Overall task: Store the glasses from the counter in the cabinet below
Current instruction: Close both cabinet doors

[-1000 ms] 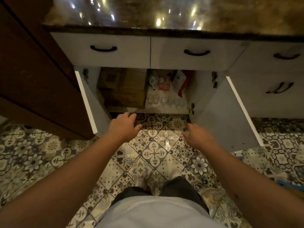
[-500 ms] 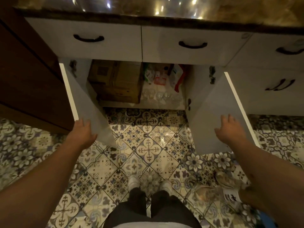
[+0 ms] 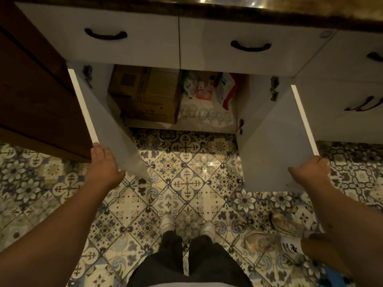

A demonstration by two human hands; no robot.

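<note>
Glasses, about six, stand inside the cabinet beside one box.

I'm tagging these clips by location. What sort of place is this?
Most likely a home kitchen: a dark stone countertop over white drawers, an open base cabinet holding drinking glasses and a cardboard box, and a patterned tile floor.
</note>
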